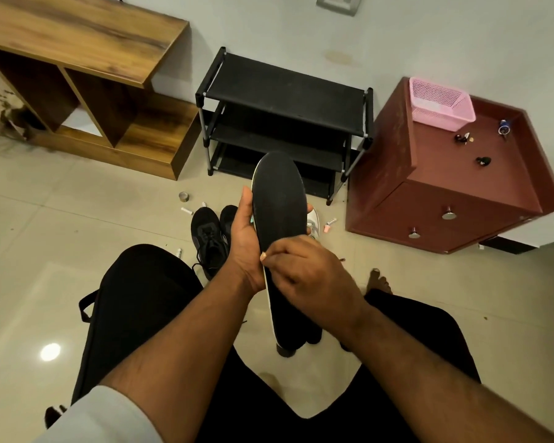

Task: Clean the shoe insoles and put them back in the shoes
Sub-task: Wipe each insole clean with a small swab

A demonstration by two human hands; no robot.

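Cleaning stage: the left hand [243, 238] grips a black insole [277, 212] upright at centre while the right hand [304, 273] pinches its edge. The black shoes [210, 238] wait on the floor at nine o'clock of the insole; reinsertion appears not yet done.

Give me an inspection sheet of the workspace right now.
Surface: tiled floor, glossy.
Job's things: black insole held upright; black shoes on floor; white shoe partly hidden behind it.
Clutter: small tubes, a tin.
Hands: left hand grips insole's edge; right hand pinches its lower part.
Cables: nothing seen.
Surroundings: black shoe rack, wooden shelf, maroon cabinet with pink basket.
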